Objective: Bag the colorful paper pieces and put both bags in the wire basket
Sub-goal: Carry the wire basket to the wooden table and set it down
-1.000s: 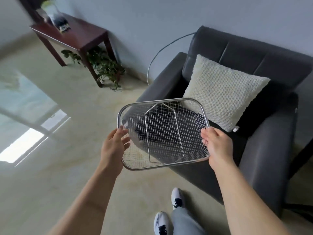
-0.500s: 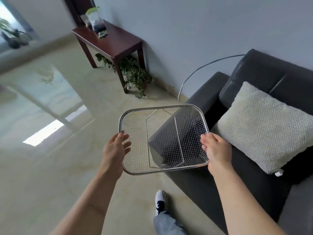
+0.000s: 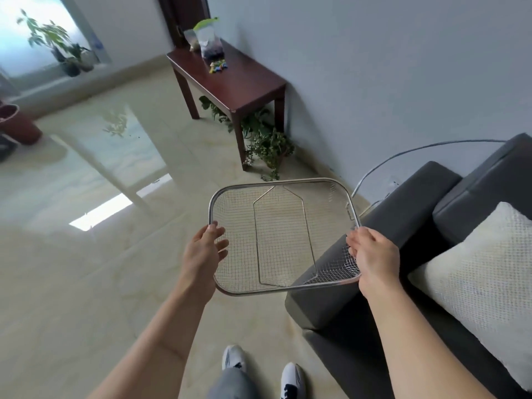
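Both hands carry the load: your left hand (image 3: 205,252) is closed on the left rim of the wire basket (image 3: 283,236), fingers curled over the edge, and your right hand (image 3: 372,256) is closed on the right rim near its front corner. You hold the basket level and in the air, touching nothing else; its mesh is bare, with a wire handle folded flat across the bottom. Below it stand your two white shoes (image 3: 234,359) on the polished floor (image 3: 95,283), and the basket's right corner hangs over the arm of the dark sofa (image 3: 383,254), on which a pale cushion (image 3: 475,283) leans.

Step in hand, as a judgement: fetching the empty basket toward the work place; no bagging is visible yet at your hands. Ahead, against the wall and well apart from you, stands the dark wooden desk (image 3: 244,84). On its far end sit two clear bags (image 3: 211,43), one upright with a green closure and dark contents, the other less distinct behind it; just in front lie the colorful paper pieces (image 3: 218,66), loose on the top. Your next move calls for walking there and setting the basket down on the bare near part of the desk, freeing both hands.

Trailing plants (image 3: 267,142) sit beneath the desk; a bright window (image 3: 34,33) with potted plants lies farthest left.
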